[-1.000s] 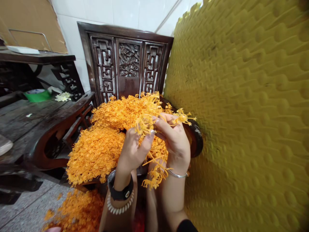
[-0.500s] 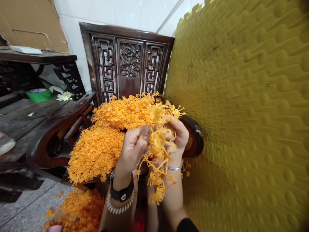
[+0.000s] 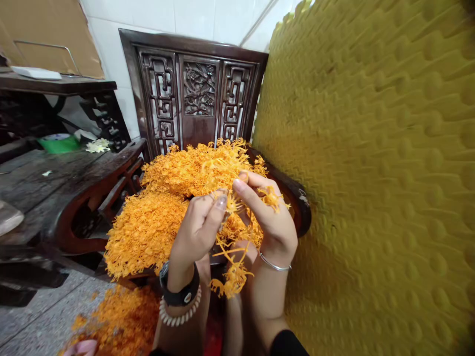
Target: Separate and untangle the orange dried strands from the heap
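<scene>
My left hand (image 3: 198,230) and my right hand (image 3: 269,215) are raised together in front of me, both pinching a tangled bunch of orange plastic flower sprigs (image 3: 232,247) that hangs down between them. The left wrist carries a black watch and a bead bracelet, the right a thin silver bangle. Just behind the hands a big heap of the same orange sprigs (image 3: 166,207) covers the seat of a dark carved wooden chair (image 3: 196,89). A tall yellow foam sheet with a bumpy surface (image 3: 371,173) stands close on my right.
More orange sprigs (image 3: 118,321) lie spilled on the grey floor below the chair. A dark wooden table (image 3: 48,173) on the left holds a green bowl (image 3: 57,143) and a pale flower piece (image 3: 97,146). Cardboard (image 3: 48,37) leans on the white tiled wall.
Both hands kept working the bunch: half a second ago they were closed tight together around it; now the right hand's fingers have lifted and pinch a sprig near the left thumb.
</scene>
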Demonstrator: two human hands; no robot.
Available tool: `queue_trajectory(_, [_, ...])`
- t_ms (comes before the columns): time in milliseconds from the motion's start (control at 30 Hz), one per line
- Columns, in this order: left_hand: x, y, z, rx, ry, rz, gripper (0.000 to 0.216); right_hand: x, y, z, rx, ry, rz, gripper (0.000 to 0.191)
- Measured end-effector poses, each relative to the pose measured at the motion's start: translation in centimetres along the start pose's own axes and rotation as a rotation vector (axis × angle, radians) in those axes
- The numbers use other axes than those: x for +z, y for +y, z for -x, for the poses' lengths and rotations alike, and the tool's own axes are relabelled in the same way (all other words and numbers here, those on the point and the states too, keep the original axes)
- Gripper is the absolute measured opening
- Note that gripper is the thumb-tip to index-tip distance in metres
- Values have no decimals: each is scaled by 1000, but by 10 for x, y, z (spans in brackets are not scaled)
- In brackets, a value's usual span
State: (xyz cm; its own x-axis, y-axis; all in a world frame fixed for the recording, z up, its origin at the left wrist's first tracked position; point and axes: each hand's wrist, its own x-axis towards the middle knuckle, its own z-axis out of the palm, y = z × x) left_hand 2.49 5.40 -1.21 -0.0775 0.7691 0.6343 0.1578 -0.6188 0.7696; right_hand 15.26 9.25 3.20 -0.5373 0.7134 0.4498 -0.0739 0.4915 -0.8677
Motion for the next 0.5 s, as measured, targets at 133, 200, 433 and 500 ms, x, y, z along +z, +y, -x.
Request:
queue_trajectory(133, [4, 4, 0, 29, -66, -62, 16, 5, 2, -1, -89, 127, -42, 27])
queue_trajectory(200, [7, 4, 1, 62, -99, 5, 9, 7, 4, -1, -98, 181, -168, 26])
queue_trajectory(433, [22, 4, 6, 118, -46, 326, 20, 9, 1, 5, -132, 295, -311, 28])
queue_trajectory(500, [22, 5, 4, 136, -59, 214, 23, 6, -4, 6, -143, 285, -160, 26])
